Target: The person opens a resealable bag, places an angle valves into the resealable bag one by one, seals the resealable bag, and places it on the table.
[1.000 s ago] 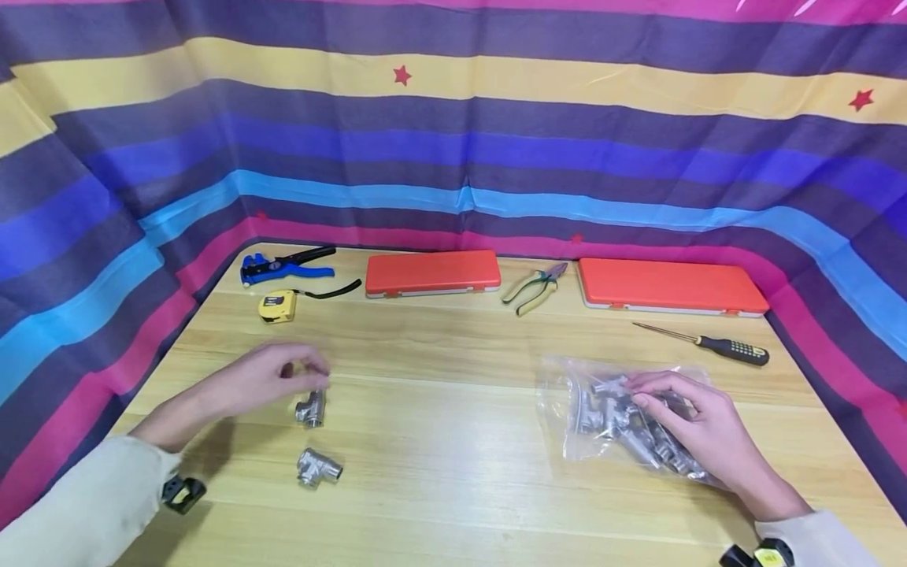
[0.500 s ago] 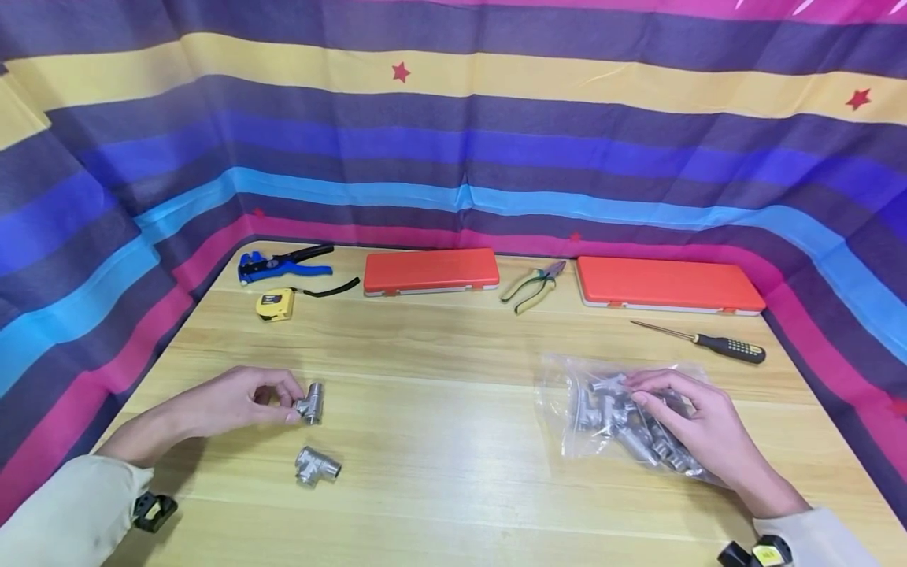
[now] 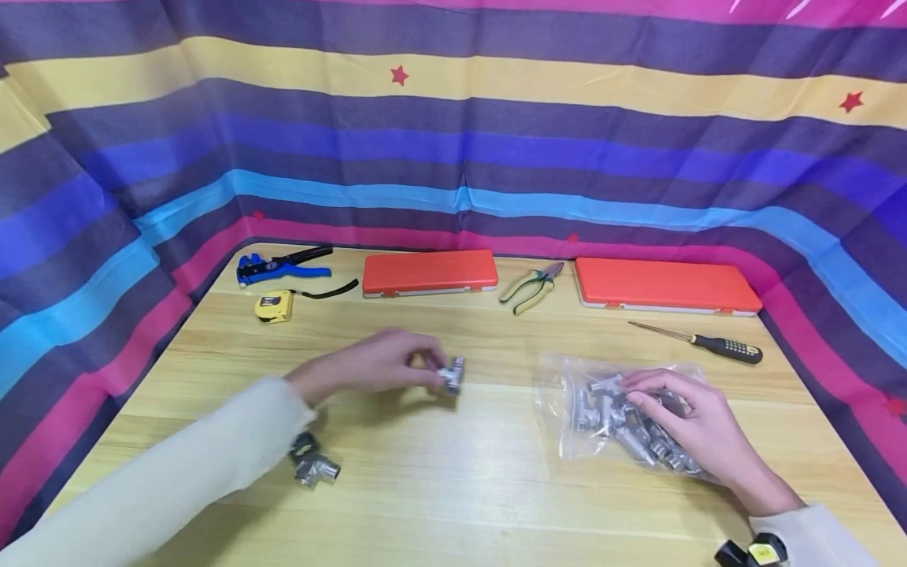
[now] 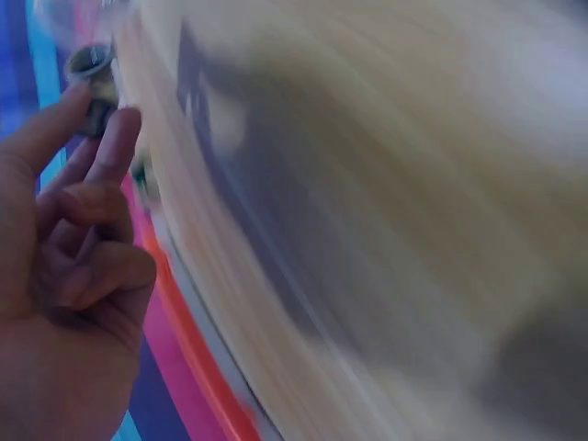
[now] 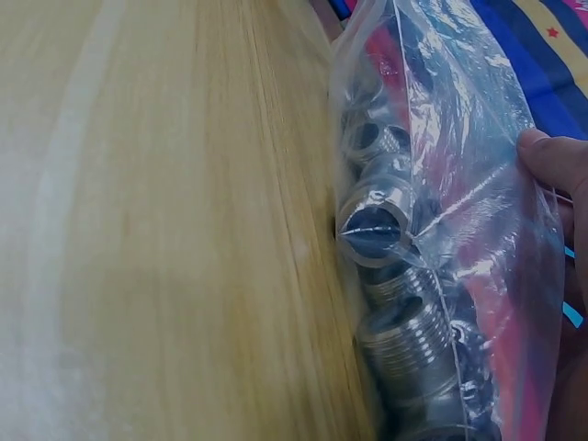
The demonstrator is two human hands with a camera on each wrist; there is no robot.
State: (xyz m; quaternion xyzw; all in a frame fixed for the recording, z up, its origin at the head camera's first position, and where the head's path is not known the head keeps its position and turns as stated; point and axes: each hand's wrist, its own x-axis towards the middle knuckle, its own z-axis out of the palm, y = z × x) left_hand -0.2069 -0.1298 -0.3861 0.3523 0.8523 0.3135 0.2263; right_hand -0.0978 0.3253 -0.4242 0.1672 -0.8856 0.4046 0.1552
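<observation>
My left hand (image 3: 386,362) pinches a silver threaded tee fitting (image 3: 453,376) between thumb and fingertips over the middle of the table. In the left wrist view the blurred fitting (image 4: 90,62) shows one round opening at the fingertips. A second tee fitting (image 3: 317,470) lies on the table at front left, partly overlapped by the left wrist camera. On the right, my right hand (image 3: 701,425) grips a clear plastic bag (image 3: 555,390) with several metal fittings (image 3: 609,413) in it. The right wrist view shows the thumb (image 5: 551,158) pressed against the bag's plastic.
Along the back of the wooden table lie blue wire strippers (image 3: 283,266), a yellow tape measure (image 3: 274,306), a smaller red case (image 3: 430,272), pliers (image 3: 531,287) and a larger red case (image 3: 666,285). A screwdriver (image 3: 726,347) lies behind the bag. Striped cloth (image 3: 468,157) hangs around the table.
The left hand took hold of the farther tee fitting on the left and has carried it rightward to mid-table. The right hand and the bag stay in place.
</observation>
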